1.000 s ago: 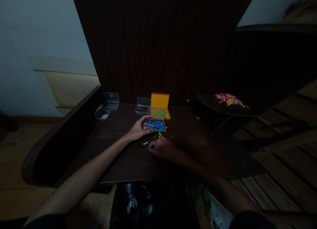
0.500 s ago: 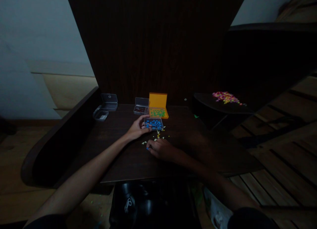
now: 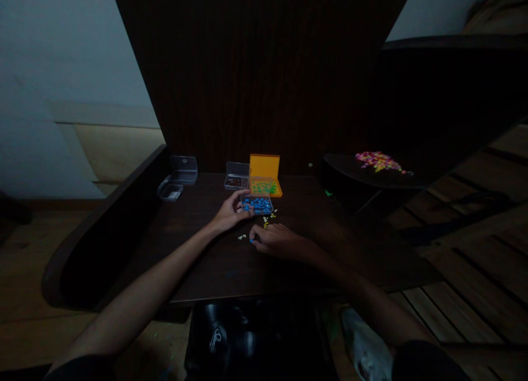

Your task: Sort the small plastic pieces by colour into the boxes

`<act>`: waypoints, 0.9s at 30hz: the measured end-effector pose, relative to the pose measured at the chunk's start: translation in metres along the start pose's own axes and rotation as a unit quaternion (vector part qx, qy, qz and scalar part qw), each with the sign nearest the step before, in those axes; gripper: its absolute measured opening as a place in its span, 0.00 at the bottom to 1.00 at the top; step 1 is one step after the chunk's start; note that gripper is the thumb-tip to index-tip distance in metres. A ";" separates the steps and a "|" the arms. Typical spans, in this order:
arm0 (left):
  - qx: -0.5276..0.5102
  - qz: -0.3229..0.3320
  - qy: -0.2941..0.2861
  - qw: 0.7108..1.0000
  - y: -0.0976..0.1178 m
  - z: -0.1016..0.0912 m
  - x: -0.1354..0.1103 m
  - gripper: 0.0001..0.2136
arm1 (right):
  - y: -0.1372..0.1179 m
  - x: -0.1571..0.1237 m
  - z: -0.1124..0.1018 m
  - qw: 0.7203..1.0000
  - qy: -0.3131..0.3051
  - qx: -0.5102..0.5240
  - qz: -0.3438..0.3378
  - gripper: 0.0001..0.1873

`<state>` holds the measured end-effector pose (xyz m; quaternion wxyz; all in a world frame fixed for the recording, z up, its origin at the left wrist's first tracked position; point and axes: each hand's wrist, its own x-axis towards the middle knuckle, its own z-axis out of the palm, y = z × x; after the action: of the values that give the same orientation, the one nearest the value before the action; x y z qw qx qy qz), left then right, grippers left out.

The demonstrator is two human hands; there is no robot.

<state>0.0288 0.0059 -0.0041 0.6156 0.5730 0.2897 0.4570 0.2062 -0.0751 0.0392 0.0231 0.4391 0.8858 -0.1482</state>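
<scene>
On a dark wooden table (image 3: pixel 214 265) my left hand (image 3: pixel 230 214) rests against the left side of a small clear box (image 3: pixel 257 205) filled with blue beads, its fingers curled on the box edge. My right hand (image 3: pixel 275 241) lies just in front of that box, fingertips pinched on a small blue bead (image 3: pixel 251 241). A few loose yellow and white beads (image 3: pixel 266 221) are scattered between my hands. Behind the blue box stands an open orange box (image 3: pixel 265 178) holding green beads.
A clear box (image 3: pixel 236 176) with dark beads sits left of the orange one. Two more clear boxes, one (image 3: pixel 183 170) at the back left and one (image 3: pixel 170 191) on the table's raised left edge. A heap of pink and yellow beads (image 3: pixel 378 162) lies on a dark side surface to the right.
My right hand has moved a little up and toward the blue box, still pinching the blue bead. My left hand stays on the box.
</scene>
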 end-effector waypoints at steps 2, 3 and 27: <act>0.003 0.001 -0.001 1.000 -0.001 0.000 0.000 0.32 | 0.004 -0.003 -0.016 1.000 0.010 0.013 0.005 0.12; 0.005 -0.002 -0.004 1.000 -0.001 0.000 0.000 0.32 | 0.007 -0.004 -0.024 1.000 0.021 0.022 0.008 0.12; -0.018 -0.017 -0.069 0.997 -0.007 0.008 -0.006 0.32 | 0.042 0.044 -0.056 0.998 0.008 -0.017 -0.055 0.09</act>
<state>0.0348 -0.0024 -0.0102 0.6520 0.5871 0.2483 0.4106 0.2173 -0.0019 0.0749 0.0153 0.3903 0.9113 -0.1301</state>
